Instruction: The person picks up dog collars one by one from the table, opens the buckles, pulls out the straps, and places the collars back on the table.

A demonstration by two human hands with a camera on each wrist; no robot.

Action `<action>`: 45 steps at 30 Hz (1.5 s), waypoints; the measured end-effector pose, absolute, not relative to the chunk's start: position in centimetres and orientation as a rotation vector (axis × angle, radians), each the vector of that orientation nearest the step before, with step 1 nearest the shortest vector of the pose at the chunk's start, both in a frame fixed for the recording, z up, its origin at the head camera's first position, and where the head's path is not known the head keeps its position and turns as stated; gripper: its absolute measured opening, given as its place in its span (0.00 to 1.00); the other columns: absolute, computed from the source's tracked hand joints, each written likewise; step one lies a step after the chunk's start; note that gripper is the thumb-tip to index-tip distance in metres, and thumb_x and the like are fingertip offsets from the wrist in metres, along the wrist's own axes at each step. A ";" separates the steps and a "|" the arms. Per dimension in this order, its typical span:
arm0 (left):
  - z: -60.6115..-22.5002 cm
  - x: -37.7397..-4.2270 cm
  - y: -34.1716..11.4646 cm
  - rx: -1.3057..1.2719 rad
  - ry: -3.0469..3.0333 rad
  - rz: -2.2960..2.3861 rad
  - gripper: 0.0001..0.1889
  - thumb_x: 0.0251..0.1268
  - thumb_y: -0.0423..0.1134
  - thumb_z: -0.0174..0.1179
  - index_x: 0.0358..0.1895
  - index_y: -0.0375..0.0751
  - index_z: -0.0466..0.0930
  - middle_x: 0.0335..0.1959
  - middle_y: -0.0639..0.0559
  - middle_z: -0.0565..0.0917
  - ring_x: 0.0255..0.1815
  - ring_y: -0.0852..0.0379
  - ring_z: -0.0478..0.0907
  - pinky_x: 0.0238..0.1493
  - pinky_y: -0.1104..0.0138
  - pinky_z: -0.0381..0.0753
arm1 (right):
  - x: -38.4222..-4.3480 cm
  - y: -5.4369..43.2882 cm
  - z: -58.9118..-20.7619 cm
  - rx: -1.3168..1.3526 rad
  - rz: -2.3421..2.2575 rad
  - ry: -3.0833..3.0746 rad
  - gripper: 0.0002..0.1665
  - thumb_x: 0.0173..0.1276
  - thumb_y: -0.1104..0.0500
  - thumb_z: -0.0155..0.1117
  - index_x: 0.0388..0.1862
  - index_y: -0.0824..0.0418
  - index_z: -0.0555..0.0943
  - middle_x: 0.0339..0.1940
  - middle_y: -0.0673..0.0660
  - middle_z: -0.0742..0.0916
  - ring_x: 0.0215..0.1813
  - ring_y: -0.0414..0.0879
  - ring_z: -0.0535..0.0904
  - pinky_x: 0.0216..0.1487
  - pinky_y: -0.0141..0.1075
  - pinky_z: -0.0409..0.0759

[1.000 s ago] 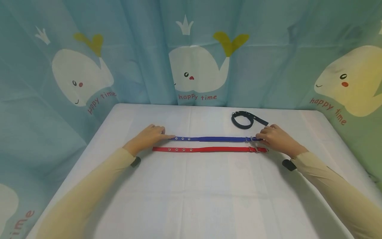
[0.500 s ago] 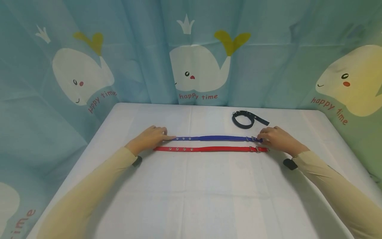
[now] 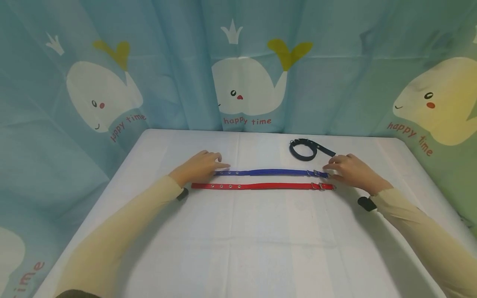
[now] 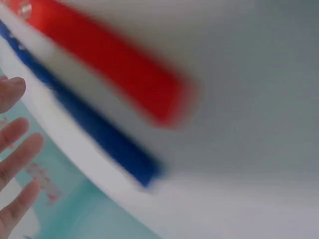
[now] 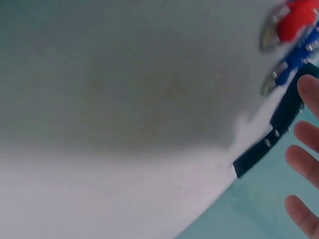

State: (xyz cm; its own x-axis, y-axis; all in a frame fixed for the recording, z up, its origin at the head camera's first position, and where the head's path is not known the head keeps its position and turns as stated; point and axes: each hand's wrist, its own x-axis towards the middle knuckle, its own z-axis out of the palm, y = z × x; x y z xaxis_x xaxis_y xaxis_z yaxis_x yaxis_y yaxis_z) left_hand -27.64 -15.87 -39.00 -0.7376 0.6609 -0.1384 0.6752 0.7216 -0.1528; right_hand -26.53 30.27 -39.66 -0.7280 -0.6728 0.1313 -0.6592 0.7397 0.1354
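A blue collar (image 3: 277, 172) with metal eyelets and a buckle lies stretched straight across the white table. Just in front of it and parallel lies a red collar (image 3: 279, 186) of the same kind. My left hand (image 3: 199, 166) hovers at the blue collar's eyelet end; the left wrist view shows its fingers (image 4: 20, 157) spread and holding nothing, apart from the strap. At the buckle end is my right hand (image 3: 353, 171), its fingers (image 5: 304, 162) loosely extended in the right wrist view, holding nothing. Both buckles appear at that view's upper right corner.
Behind the blue collar, a black collar (image 3: 325, 150) lies curled into a loop, its tail pointing toward my right hand. A blue curtain (image 3: 179, 95) with whale prints hangs along the table's back edge and sides. The white tablecloth (image 3: 261, 248) spreads out in front.
Both hands have released the blue collar's ends. The left hand has lifted and shifted right; the right hand has drawn slightly right with its fingers loosened. The collars look unmoved.
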 end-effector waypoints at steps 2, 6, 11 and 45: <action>-38.4 -28.4 -14.2 1.149 2.839 -0.291 0.27 0.62 0.41 0.61 0.65 0.60 0.69 0.55 0.49 0.77 0.55 0.52 0.77 0.62 0.56 0.71 | -26.8 30.5 -39.2 1.021 -0.121 -2.779 0.20 0.45 0.62 0.77 0.41 0.60 0.85 0.38 0.61 0.86 0.44 0.56 0.82 0.46 0.55 0.76; -36.9 -30.3 -10.0 1.222 2.836 -0.250 0.27 0.62 0.42 0.61 0.65 0.57 0.69 0.56 0.49 0.76 0.56 0.52 0.76 0.64 0.56 0.69 | -27.9 30.6 -38.0 0.940 -0.104 -2.776 0.21 0.46 0.62 0.76 0.42 0.62 0.84 0.40 0.63 0.86 0.45 0.59 0.81 0.48 0.56 0.75; -35.9 -32.6 -4.4 1.217 2.816 -0.211 0.25 0.63 0.41 0.60 0.65 0.54 0.70 0.58 0.48 0.74 0.60 0.51 0.72 0.68 0.55 0.65 | -29.8 30.0 -37.1 0.889 -0.074 -2.769 0.20 0.47 0.63 0.75 0.42 0.63 0.84 0.41 0.63 0.86 0.45 0.59 0.81 0.51 0.57 0.74; -40.5 -35.7 6.9 1.371 2.841 -0.410 0.16 0.74 0.37 0.44 0.59 0.52 0.74 0.56 0.55 0.80 0.55 0.55 0.74 0.60 0.62 0.72 | -33.0 26.9 -41.1 1.166 -0.247 -2.676 0.10 0.52 0.63 0.72 0.35 0.62 0.87 0.35 0.57 0.88 0.40 0.52 0.81 0.47 0.48 0.77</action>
